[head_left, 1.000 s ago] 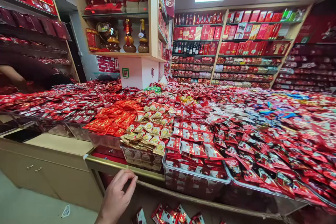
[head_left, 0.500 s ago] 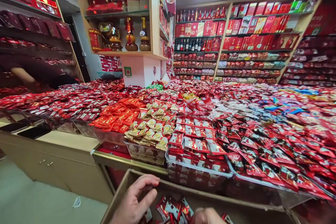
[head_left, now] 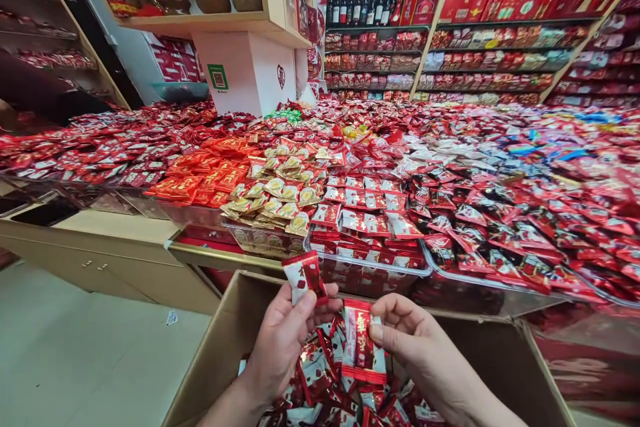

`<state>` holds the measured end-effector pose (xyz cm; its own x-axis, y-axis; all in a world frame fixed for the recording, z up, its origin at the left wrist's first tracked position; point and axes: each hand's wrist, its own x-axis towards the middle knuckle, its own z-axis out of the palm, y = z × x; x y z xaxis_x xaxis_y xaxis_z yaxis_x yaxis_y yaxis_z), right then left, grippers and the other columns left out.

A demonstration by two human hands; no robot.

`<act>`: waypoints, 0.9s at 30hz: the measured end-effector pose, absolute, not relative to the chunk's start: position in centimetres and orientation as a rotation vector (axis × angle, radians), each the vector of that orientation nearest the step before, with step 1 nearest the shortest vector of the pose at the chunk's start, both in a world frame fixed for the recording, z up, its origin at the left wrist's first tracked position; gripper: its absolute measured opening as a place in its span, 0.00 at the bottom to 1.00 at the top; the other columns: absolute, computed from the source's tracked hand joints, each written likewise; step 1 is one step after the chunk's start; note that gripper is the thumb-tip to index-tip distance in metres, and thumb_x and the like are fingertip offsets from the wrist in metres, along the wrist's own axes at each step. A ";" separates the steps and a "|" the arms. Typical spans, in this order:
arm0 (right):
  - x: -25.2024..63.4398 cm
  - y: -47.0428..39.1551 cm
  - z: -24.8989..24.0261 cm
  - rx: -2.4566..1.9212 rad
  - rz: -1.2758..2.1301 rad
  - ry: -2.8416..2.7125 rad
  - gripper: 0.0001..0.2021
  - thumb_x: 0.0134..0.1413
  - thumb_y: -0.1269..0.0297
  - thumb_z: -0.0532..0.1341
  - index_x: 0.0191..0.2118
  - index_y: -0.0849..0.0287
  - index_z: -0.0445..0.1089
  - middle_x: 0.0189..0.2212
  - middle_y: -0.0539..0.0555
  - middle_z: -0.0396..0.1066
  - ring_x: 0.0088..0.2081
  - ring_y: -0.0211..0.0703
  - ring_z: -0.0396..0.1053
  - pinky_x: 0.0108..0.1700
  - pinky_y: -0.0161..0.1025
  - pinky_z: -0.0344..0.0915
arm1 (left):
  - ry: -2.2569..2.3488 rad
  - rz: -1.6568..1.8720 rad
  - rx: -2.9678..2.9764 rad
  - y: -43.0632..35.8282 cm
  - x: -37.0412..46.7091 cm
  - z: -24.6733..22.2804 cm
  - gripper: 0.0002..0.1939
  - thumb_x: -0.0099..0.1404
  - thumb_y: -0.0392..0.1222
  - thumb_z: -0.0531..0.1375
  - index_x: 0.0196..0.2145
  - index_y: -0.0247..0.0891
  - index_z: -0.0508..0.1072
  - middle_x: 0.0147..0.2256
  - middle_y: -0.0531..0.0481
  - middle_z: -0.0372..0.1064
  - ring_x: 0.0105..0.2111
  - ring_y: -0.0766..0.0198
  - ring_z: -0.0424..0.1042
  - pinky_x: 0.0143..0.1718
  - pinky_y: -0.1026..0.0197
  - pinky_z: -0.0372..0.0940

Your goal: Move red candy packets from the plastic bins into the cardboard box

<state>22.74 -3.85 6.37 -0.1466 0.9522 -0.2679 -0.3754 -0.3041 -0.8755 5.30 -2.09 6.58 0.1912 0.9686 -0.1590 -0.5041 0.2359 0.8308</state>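
The open cardboard box [head_left: 200,363] has its far rim near the front edge of the worktop [head_left: 125,229], with room between each forearm and the side walls. Left fingers [head_left: 303,311] grip a tilted red-and-white packet [head_left: 299,275] jutting above the thumb; right fingers [head_left: 395,338] pinch another packet [head_left: 357,340], gold-lettered, at its right edge, over loose packets [head_left: 315,367].

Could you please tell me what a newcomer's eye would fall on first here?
Probably the broad spread of mostly red packets across the middle of the view, with a patch of gold packets near its front edge. Next would come the hands at bottom centre: the left hand holds one red-and-white packet and the right hand another packet, both above an open cardboard box with more packets inside.
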 end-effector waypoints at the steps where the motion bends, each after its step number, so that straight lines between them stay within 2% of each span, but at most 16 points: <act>1: 22.8 -3.8 6.4 -1.034 1.641 -0.789 0.13 0.36 0.63 0.68 0.30 0.59 0.67 0.24 0.47 0.68 0.27 0.34 0.64 0.32 0.33 0.59 | 0.805 1.132 0.746 -2.2 5.2 6.6 0.11 0.60 0.40 0.56 0.41 0.39 0.67 0.41 0.46 0.72 0.38 0.60 0.72 0.40 0.59 0.65; 6: 23.0 -3.5 6.4 -0.993 1.589 -0.733 0.16 0.39 0.64 0.67 0.36 0.57 0.65 0.28 0.48 0.69 0.30 0.35 0.66 0.34 0.33 0.61 | 0.698 0.887 0.851 -3.0 6.3 6.6 0.25 0.54 0.37 0.62 0.49 0.41 0.60 0.41 0.46 0.72 0.37 0.61 0.72 0.40 0.59 0.65; 11: 23.4 -3.3 6.1 -0.995 1.617 -0.694 0.17 0.40 0.64 0.67 0.38 0.58 0.65 0.28 0.50 0.70 0.30 0.36 0.67 0.34 0.35 0.63 | 0.853 0.847 0.898 -3.0 7.1 6.4 0.21 0.53 0.37 0.63 0.44 0.36 0.63 0.34 0.48 0.73 0.25 0.69 0.70 0.27 0.66 0.67; 14: 23.7 -3.4 6.0 -1.023 1.631 -0.747 0.15 0.40 0.63 0.67 0.36 0.59 0.67 0.28 0.51 0.70 0.29 0.36 0.66 0.32 0.35 0.63 | 0.848 0.826 0.882 -2.9 6.9 6.2 0.19 0.54 0.37 0.62 0.44 0.36 0.64 0.34 0.48 0.73 0.25 0.69 0.70 0.26 0.67 0.66; 16: 23.9 -3.5 6.1 -1.075 1.553 -0.801 0.11 0.41 0.62 0.66 0.33 0.59 0.69 0.28 0.51 0.69 0.29 0.37 0.66 0.32 0.35 0.63 | 0.826 0.821 0.818 -3.0 6.8 6.3 0.17 0.56 0.38 0.60 0.44 0.38 0.63 0.36 0.47 0.73 0.28 0.67 0.72 0.28 0.66 0.66; 19: 24.3 -4.0 6.3 -1.082 1.280 -1.083 0.03 0.45 0.66 0.64 0.29 0.53 0.70 0.30 0.50 0.69 0.34 0.40 0.66 0.36 0.36 0.64 | 0.777 0.825 0.668 -3.2 6.5 6.8 0.14 0.62 0.41 0.54 0.46 0.40 0.62 0.42 0.46 0.70 0.33 0.63 0.73 0.33 0.63 0.66; 20: 24.4 -4.2 6.4 -1.039 1.165 -1.244 0.04 0.46 0.69 0.62 0.29 0.51 0.70 0.32 0.50 0.70 0.36 0.41 0.66 0.37 0.37 0.64 | 0.747 0.833 0.625 -3.3 6.5 7.0 0.14 0.63 0.42 0.52 0.47 0.40 0.62 0.42 0.45 0.70 0.35 0.61 0.73 0.34 0.62 0.66; 22: 24.3 -4.4 6.4 -0.912 0.928 -1.582 0.12 0.47 0.76 0.59 0.30 0.48 0.71 0.35 0.50 0.70 0.40 0.43 0.65 0.40 0.40 0.64 | 0.673 0.863 0.581 -3.3 6.5 7.4 0.15 0.63 0.43 0.52 0.47 0.40 0.61 0.43 0.44 0.70 0.38 0.58 0.72 0.37 0.59 0.66; 25: 23.9 -4.6 6.2 -0.820 0.618 -1.907 0.20 0.43 0.83 0.56 0.36 0.47 0.69 0.41 0.51 0.68 0.45 0.47 0.62 0.43 0.45 0.63 | 0.625 0.921 0.620 -3.3 6.6 7.9 0.21 0.58 0.36 0.59 0.49 0.41 0.60 0.44 0.44 0.69 0.44 0.57 0.69 0.44 0.56 0.64; 27: 23.6 -4.8 5.9 -0.847 0.551 -1.983 0.21 0.41 0.84 0.56 0.36 0.48 0.68 0.45 0.53 0.65 0.46 0.49 0.61 0.44 0.45 0.63 | 0.663 0.960 0.678 -3.2 6.7 7.8 0.25 0.54 0.32 0.62 0.48 0.41 0.59 0.44 0.45 0.70 0.45 0.58 0.69 0.48 0.56 0.61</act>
